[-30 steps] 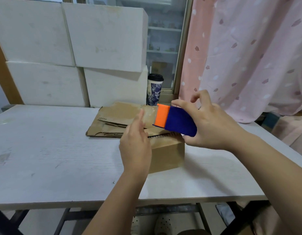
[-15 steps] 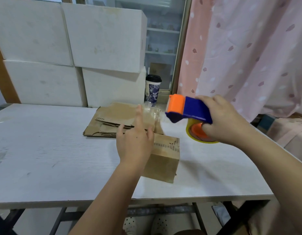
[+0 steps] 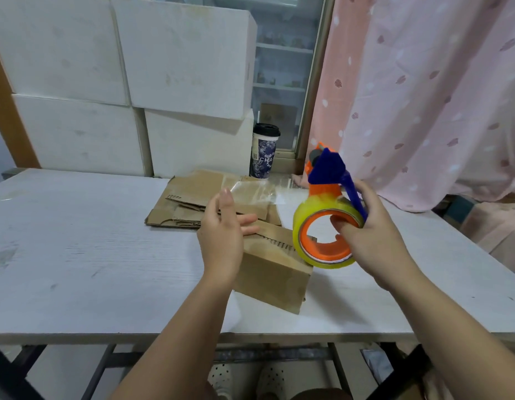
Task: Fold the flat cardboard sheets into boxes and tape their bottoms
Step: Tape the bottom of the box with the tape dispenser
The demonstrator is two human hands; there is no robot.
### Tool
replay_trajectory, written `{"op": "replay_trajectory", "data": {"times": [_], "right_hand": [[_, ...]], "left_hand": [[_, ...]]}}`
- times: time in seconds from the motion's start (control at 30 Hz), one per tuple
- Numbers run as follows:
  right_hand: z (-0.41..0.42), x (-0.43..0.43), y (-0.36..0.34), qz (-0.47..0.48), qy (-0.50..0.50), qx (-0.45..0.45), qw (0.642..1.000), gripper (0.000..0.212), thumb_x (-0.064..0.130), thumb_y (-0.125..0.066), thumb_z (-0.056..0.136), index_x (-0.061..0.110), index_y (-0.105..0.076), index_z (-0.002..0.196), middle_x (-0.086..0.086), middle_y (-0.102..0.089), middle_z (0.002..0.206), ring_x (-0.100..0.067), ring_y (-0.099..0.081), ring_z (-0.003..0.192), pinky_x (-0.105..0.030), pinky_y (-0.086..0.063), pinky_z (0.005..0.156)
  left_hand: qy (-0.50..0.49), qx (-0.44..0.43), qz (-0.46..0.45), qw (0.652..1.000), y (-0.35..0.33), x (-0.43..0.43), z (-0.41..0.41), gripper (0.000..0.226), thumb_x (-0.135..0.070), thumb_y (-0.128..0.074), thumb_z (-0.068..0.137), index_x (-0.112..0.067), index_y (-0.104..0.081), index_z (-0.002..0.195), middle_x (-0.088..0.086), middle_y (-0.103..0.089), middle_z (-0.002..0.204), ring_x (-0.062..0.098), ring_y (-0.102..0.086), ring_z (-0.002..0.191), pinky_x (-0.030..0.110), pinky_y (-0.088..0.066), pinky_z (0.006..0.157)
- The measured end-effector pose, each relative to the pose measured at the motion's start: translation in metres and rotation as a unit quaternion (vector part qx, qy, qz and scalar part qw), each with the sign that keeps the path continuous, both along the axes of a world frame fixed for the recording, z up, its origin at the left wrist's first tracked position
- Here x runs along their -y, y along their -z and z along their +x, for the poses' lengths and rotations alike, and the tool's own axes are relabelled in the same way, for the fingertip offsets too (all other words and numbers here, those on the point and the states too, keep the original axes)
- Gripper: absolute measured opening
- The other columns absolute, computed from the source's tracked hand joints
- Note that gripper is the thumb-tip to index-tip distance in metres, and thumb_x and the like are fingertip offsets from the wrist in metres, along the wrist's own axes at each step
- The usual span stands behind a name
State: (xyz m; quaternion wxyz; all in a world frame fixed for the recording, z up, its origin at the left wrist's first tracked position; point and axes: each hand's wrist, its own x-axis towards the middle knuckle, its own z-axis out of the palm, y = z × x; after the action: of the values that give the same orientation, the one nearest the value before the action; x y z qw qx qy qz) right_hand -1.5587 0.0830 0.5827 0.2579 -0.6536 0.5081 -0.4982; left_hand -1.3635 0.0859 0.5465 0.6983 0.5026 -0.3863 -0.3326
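A small folded cardboard box point(image 3: 275, 269) stands on the white table point(image 3: 77, 241) in front of me. My left hand point(image 3: 223, 235) rests against its left side, fingers straight, with a strip of clear tape point(image 3: 250, 192) stretched up from the fingertips. My right hand point(image 3: 371, 235) grips a blue and orange tape dispenser point(image 3: 327, 215) carrying a yellowish tape roll, raised above the box's right end, thumb hooked inside the orange core. Several flat cardboard sheets point(image 3: 198, 203) lie stacked just behind the box.
White foam boxes point(image 3: 129, 82) are stacked at the table's back. A lidded paper cup point(image 3: 263, 151) stands beside them. A pink curtain point(image 3: 423, 82) hangs at the right. The table's front edge is close to me; shoes show below it.
My right hand has tilted the dispenser upright and lowered it toward the box, showing the roll's open core. The left hand stayed by the box, which turned slightly.
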Motion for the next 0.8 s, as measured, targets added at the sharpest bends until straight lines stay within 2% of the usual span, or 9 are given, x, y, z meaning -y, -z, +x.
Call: {"op": "replay_trajectory", "data": {"times": [0.1,0.17,0.27,0.37,0.43,0.5,0.6,0.7,0.8], "right_hand": [[0.005,-0.007,0.001,-0.018,-0.006,-0.042,0.999,0.077,-0.003,-0.062,0.085,0.066,-0.034,0.108,0.03,-0.048,0.109,0.002,-0.052,0.099,-0.005,-0.044,0.056],[0.007,-0.011,0.001,-0.025,-0.005,-0.09,0.996,0.086,-0.006,-0.06,0.081,0.068,-0.03,0.11,0.02,-0.047,0.116,0.001,-0.05,0.101,-0.01,-0.043,0.064],[0.009,-0.014,-0.002,-0.034,0.007,-0.148,0.988,0.101,-0.007,-0.061,0.076,0.079,-0.018,0.105,0.014,-0.041,0.116,0.0,-0.048,0.096,-0.017,-0.043,0.067],[0.01,-0.013,-0.001,-0.044,0.02,-0.17,0.984,0.105,-0.007,-0.06,0.076,0.083,-0.014,0.103,0.013,-0.04,0.114,0.002,-0.047,0.094,-0.016,-0.041,0.066],[0.011,-0.013,0.002,-0.054,0.028,-0.171,0.983,0.103,-0.006,-0.06,0.079,0.083,-0.015,0.107,0.012,-0.038,0.115,0.013,-0.042,0.098,-0.012,-0.037,0.065],[0.012,-0.013,0.006,-0.062,0.035,-0.158,0.985,0.097,-0.004,-0.059,0.081,0.076,-0.02,0.121,0.011,-0.037,0.116,0.022,-0.037,0.1,-0.01,-0.036,0.067],[0.012,-0.014,0.009,-0.065,0.034,-0.139,0.988,0.093,-0.006,-0.056,0.082,0.067,-0.025,0.129,0.011,-0.041,0.119,0.012,-0.041,0.102,-0.013,-0.04,0.07],[0.013,-0.016,0.008,-0.069,0.03,-0.121,0.99,0.097,-0.011,-0.053,0.081,0.074,-0.025,0.118,0.013,-0.044,0.118,0.014,-0.042,0.103,-0.014,-0.041,0.071],[0.012,-0.017,0.012,-0.063,0.027,-0.089,0.994,0.097,-0.014,-0.052,0.079,0.072,-0.028,0.118,0.022,-0.045,0.118,0.004,-0.045,0.108,-0.014,-0.042,0.072]], "left_hand": [[0.011,-0.056,0.029,0.998,-0.001,0.005,0.007,0.023,-0.04,-0.048,0.095,-0.027,-0.061,0.11,-0.004,-0.073,0.075,0.015,-0.07,0.062,0.02,-0.045,0.062],[0.013,-0.099,0.051,0.994,0.0,0.009,0.013,0.017,-0.025,-0.054,0.094,-0.019,-0.067,0.104,-0.004,-0.072,0.072,0.014,-0.068,0.057,0.022,-0.048,0.065],[0.013,-0.142,0.086,0.986,0.0,0.013,0.022,0.01,-0.017,-0.062,0.087,-0.013,-0.07,0.082,-0.006,-0.065,0.063,0.009,-0.056,0.044,0.018,-0.047,0.053],[0.053,-0.144,0.11,0.982,0.0,0.013,0.029,0.019,-0.01,-0.064,0.084,-0.013,-0.067,0.065,-0.009,-0.056,0.048,0.004,-0.047,0.038,0.015,-0.038,0.04],[0.081,-0.17,0.116,0.975,0.003,0.012,0.031,0.014,-0.005,-0.064,0.085,-0.01,-0.07,0.073,-0.007,-0.063,0.053,0.002,-0.05,0.039,0.013,-0.04,0.04],[0.098,-0.211,0.121,0.965,0.005,0.012,0.033,0.009,-0.003,-0.062,0.086,-0.004,-0.07,0.091,-0.002,-0.067,0.063,0.002,-0.053,0.042,0.014,-0.044,0.044],[0.114,-0.25,0.121,0.954,0.008,0.013,0.038,0.021,-0.003,-0.064,0.085,-0.005,-0.064,0.106,0.001,-0.064,0.076,0.005,-0.052,0.05,0.016,-0.048,0.049],[0.121,-0.288,0.13,0.941,0.009,0.011,0.04,0.003,-0.005,-0.063,0.086,-0.005,-0.066,0.089,0.0,-0.062,0.066,0.006,-0.049,0.047,0.016,-0.046,0.046],[0.109,-0.29,0.134,0.941,0.012,0.011,0.039,0.011,-0.008,-0.059,0.09,-0.006,-0.064,0.08,-0.004,-0.06,0.053,0.006,-0.047,0.047,0.016,-0.044,0.045]]}}
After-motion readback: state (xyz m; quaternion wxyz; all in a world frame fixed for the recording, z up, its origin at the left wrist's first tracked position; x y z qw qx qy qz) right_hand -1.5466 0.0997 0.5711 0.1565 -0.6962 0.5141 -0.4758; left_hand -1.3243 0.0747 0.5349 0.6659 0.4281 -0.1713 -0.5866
